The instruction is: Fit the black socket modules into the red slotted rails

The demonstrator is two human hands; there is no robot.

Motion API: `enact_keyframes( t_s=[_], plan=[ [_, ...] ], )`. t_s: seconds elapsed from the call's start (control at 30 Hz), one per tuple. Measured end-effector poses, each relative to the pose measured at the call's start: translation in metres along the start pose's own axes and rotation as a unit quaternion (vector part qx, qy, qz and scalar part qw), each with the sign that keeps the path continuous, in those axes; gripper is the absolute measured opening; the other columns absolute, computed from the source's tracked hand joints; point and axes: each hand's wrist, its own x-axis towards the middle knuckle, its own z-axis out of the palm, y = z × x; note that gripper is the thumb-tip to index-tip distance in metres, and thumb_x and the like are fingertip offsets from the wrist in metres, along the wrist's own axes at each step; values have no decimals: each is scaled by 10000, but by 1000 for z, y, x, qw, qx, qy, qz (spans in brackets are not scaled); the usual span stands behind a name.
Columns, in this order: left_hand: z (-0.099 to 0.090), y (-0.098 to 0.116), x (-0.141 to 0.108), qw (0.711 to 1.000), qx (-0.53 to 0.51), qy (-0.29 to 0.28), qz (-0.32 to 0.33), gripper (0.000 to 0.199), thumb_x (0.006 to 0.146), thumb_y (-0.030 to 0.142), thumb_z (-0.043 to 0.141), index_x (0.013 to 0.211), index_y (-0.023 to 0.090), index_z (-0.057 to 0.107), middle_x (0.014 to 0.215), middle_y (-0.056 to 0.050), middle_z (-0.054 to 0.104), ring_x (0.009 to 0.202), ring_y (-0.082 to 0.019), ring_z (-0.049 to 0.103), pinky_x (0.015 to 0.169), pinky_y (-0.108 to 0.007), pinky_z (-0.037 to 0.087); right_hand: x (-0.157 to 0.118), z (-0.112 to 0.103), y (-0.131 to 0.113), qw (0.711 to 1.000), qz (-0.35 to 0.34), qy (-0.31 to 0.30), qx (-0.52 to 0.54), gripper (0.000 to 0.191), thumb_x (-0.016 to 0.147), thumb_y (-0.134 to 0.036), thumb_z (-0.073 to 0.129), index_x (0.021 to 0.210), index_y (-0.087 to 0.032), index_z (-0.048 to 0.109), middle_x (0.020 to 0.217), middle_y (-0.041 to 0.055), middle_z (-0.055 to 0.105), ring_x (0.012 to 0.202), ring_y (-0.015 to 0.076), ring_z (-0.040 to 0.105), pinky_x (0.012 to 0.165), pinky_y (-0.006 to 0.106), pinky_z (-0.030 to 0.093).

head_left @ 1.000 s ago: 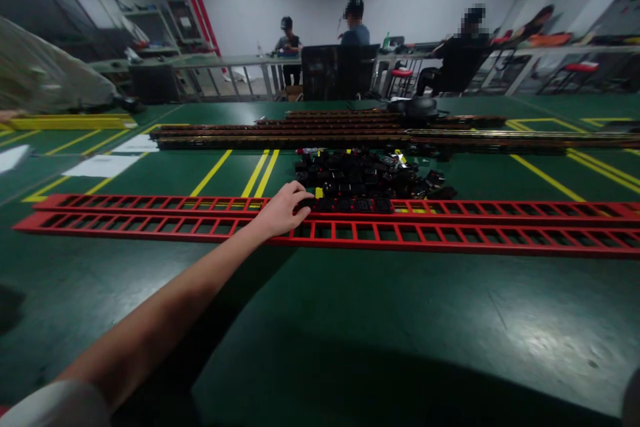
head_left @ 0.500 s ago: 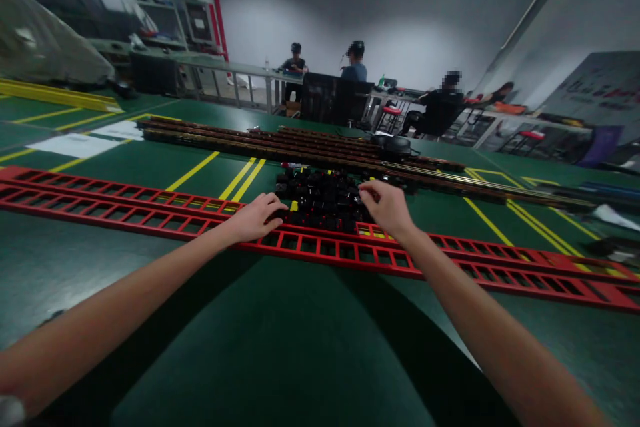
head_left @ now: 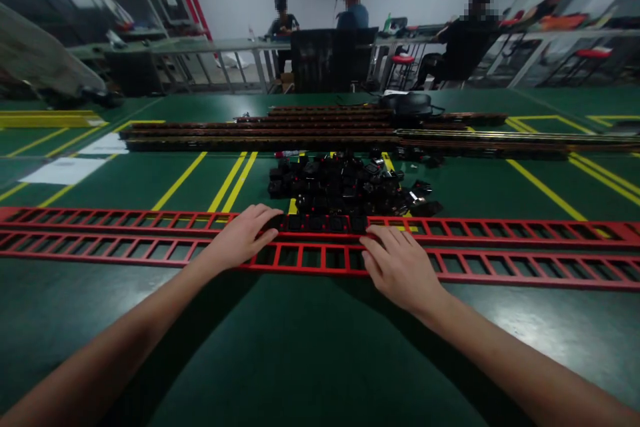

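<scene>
A long red slotted frame (head_left: 320, 271), like two ladders side by side, lies across the green table. Several small black square blocks (head_left: 337, 223) sit in a row in its far slots. My left hand (head_left: 243, 237) is at the left end of this row, thumb and fingers closed about a black block (head_left: 280, 221) that is partly hidden. At the right end, my right hand (head_left: 403, 265) rests on the frame with bent fingers, its fingertips beside the last block. What lies under those fingertips is hidden. Just behind the frame is a loose pile of black blocks (head_left: 345, 180).
Behind the pile lie long brown rails (head_left: 260, 133) and a dark rounded object (head_left: 407, 104). White paper sheets (head_left: 65, 171) lie at the left, near a yellow bar (head_left: 47, 119). Several people sit at benches beyond the table, with a black chair (head_left: 333, 57) among them.
My right hand has come back from the pile to the frame's near side. My left hand stays at the row's left end. The view has levelled and tipped downward.
</scene>
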Motion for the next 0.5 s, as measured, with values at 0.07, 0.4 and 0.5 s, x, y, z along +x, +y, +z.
enact_keyframes(
  t_s=[0.07, 0.4, 0.5],
  plan=[
    [0, -1, -1, 1000, 1, 1, 1, 450, 1044, 416, 403, 1419, 204, 533, 1336, -119, 602, 1223, -267, 555, 1098, -490, 473, 0, 2, -2, 1000, -1, -7, 0, 264, 1004, -231, 508, 1028, -130, 752, 1169, 140, 710, 1021, 272, 620, 857, 410, 470],
    [3, -14, 4, 999, 28, 20, 36, 516, 1011, 454, 415, 1389, 140, 573, 1291, -139, 599, 1224, -277, 556, 1127, -468, 433, -2, 4, -5, 999, 28, -19, 7, 353, 1041, -340, 467, 1150, -129, 729, 1260, 151, 691, 1093, 291, 612, 921, 424, 455],
    [3, -14, 4, 999, 34, 14, 33, 520, 1009, 467, 410, 1394, 157, 573, 1272, -132, 602, 1207, -276, 557, 1113, -460, 438, -1, 4, -5, 999, 33, -28, 22, 374, 1046, -359, 456, 1150, -126, 729, 1272, 153, 685, 1103, 297, 613, 928, 429, 462]
  ],
)
